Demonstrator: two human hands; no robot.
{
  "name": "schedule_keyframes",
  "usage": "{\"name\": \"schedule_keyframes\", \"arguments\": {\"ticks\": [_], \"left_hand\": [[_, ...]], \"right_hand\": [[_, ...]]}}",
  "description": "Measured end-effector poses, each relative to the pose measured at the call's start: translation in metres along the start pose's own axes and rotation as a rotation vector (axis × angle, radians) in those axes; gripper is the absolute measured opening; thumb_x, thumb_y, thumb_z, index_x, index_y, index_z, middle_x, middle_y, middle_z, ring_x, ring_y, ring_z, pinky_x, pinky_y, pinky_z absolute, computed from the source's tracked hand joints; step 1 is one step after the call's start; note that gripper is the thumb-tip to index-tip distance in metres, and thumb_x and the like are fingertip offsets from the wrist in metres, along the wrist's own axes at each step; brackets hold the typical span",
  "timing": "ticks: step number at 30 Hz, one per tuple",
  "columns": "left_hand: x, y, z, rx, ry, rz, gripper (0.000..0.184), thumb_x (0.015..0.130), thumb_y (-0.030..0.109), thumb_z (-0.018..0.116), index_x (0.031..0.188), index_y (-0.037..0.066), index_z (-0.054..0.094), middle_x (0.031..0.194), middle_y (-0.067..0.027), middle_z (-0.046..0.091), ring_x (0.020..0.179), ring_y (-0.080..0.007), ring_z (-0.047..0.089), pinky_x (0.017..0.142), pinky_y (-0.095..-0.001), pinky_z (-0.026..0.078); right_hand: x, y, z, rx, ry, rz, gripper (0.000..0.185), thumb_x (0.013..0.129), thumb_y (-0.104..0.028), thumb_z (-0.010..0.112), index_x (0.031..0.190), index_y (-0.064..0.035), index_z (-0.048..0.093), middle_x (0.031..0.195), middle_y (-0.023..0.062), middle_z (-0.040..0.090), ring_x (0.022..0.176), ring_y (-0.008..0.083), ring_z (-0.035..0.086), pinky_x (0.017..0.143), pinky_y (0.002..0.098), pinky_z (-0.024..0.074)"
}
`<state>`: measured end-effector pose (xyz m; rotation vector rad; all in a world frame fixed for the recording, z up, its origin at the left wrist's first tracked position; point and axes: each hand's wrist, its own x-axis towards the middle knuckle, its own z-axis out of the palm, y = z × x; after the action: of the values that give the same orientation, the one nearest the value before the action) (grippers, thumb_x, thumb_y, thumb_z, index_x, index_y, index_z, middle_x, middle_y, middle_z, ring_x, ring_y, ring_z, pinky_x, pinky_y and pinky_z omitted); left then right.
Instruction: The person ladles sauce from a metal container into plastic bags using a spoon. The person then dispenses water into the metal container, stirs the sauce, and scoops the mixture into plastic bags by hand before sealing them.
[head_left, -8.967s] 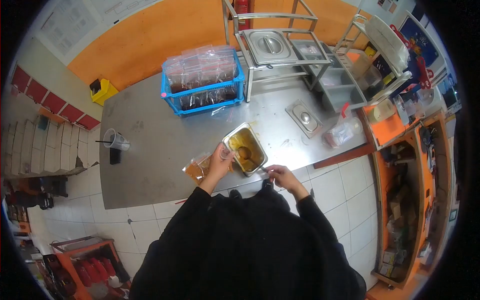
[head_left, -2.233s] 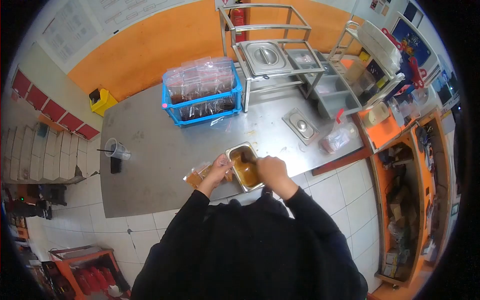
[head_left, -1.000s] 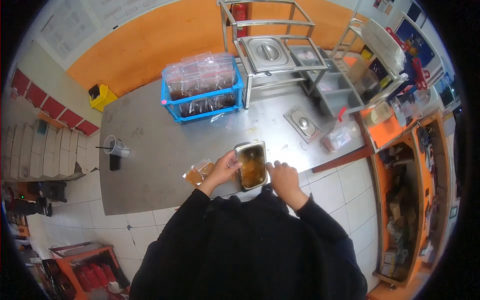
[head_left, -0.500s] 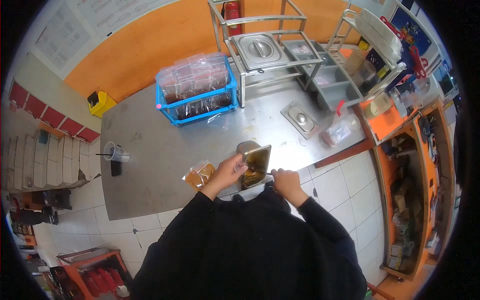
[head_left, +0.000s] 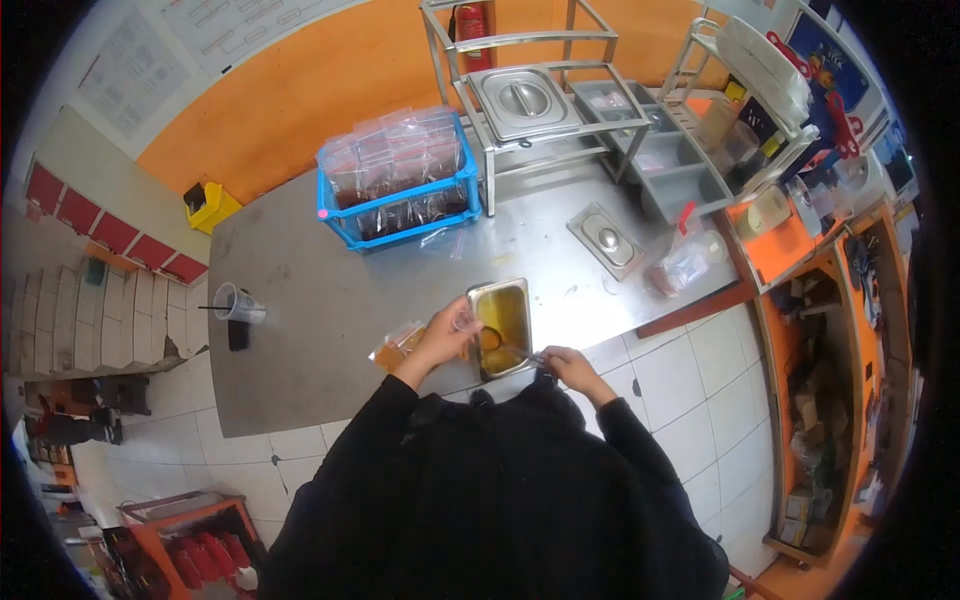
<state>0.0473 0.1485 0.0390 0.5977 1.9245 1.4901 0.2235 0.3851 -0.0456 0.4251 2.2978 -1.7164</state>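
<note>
A steel food pan (head_left: 498,284) stands level at the table's near edge, with yellow-brown liquid or residue inside. My right hand (head_left: 570,370) is closed around the handle of a ladle (head_left: 490,339), whose round bowl is in the pan near its left wall. At the pan's left side, my left hand (head_left: 440,340) pinches a small clear plastic cup (head_left: 462,320); part of the cup is hidden by the fingers. Partly behind that wrist lies a clear zip bag of orange-yellow contents (head_left: 391,348).
A blue basket (head_left: 400,230) of dark-filled zip bags stands beyond, beside a steel rack (head_left: 488,180). A steel lid (head_left: 607,240) and filled plastic bag (head_left: 682,268) lie to the right. A clear cup (head_left: 240,304) is at far left. Shelving (head_left: 850,400) borders the right.
The pan, tilted up before, is now level on the table. My left hand has shifted left, off the pan's rim. The ladle bowl now shows, and my right hand is slightly lower.
</note>
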Motion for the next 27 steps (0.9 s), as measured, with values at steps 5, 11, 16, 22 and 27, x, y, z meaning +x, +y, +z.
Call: {"name": "schedule_keyframes", "arguments": {"ticks": [5, 11, 16, 22, 27], "left_hand": [[0.014, -0.049, -0.034, -0.120, 0.007, 0.029, 0.030, 0.089, 0.016, 0.064, 0.114, 0.005, 0.053, 0.099, -0.0038, 0.058, 0.077, -0.0114, 0.059, 0.069, -0.0270, 0.050], [0.003, -0.059, -0.067, 0.004, 0.065, -0.183, 0.029, 0.086, 0.022, 0.069, 0.103, 0.005, 0.051, 0.087, -0.0050, 0.062, 0.079, -0.0126, 0.060, 0.067, -0.0287, 0.049], [-0.023, -0.047, -0.063, 0.345, 0.319, -0.126, 0.043, 0.079, 0.028, 0.074, 0.106, 0.004, 0.049, 0.087, -0.0099, 0.061, 0.083, -0.0204, 0.062, 0.071, -0.0331, 0.050], [-0.040, -0.017, -0.043, 0.268, 0.583, 0.093, 0.045, 0.077, 0.023, 0.075, 0.106, 0.005, 0.046, 0.087, -0.0088, 0.057, 0.077, -0.0205, 0.059, 0.070, -0.0335, 0.049], [-0.035, 0.010, -0.028, 0.293, 0.597, 0.271, 0.046, 0.075, 0.019, 0.075, 0.107, 0.006, 0.045, 0.087, -0.0094, 0.057, 0.083, -0.0229, 0.058, 0.073, -0.0350, 0.047]], "right_hand": [[-0.001, -0.031, -0.003, 0.073, 0.031, -0.039, 0.020, 0.086, -0.017, 0.045, 0.085, -0.0047, 0.061, 0.059, 0.0038, 0.052, 0.056, 0.0136, 0.050, 0.055, 0.0303, 0.0410], [-0.003, -0.069, -0.004, -0.042, 0.060, -0.050, 0.020, 0.085, -0.006, 0.041, 0.083, -0.0016, 0.060, 0.063, 0.0007, 0.051, 0.058, 0.0092, 0.047, 0.056, 0.0240, 0.0402], [-0.008, -0.090, 0.000, -0.034, 0.107, -0.028, 0.019, 0.086, -0.008, 0.042, 0.084, -0.0010, 0.060, 0.062, -0.0002, 0.050, 0.058, 0.0083, 0.046, 0.055, 0.0233, 0.0384], [-0.014, -0.118, 0.004, 0.010, 0.230, -0.185, 0.016, 0.088, -0.018, 0.057, 0.087, -0.0036, 0.062, 0.054, 0.0048, 0.048, 0.051, 0.0121, 0.044, 0.051, 0.0288, 0.0364], [-0.037, -0.186, -0.006, -0.130, 0.257, -0.191, 0.018, 0.087, -0.021, 0.062, 0.087, -0.0037, 0.062, 0.052, 0.0037, 0.046, 0.048, 0.0123, 0.041, 0.048, 0.0304, 0.0334]]}}
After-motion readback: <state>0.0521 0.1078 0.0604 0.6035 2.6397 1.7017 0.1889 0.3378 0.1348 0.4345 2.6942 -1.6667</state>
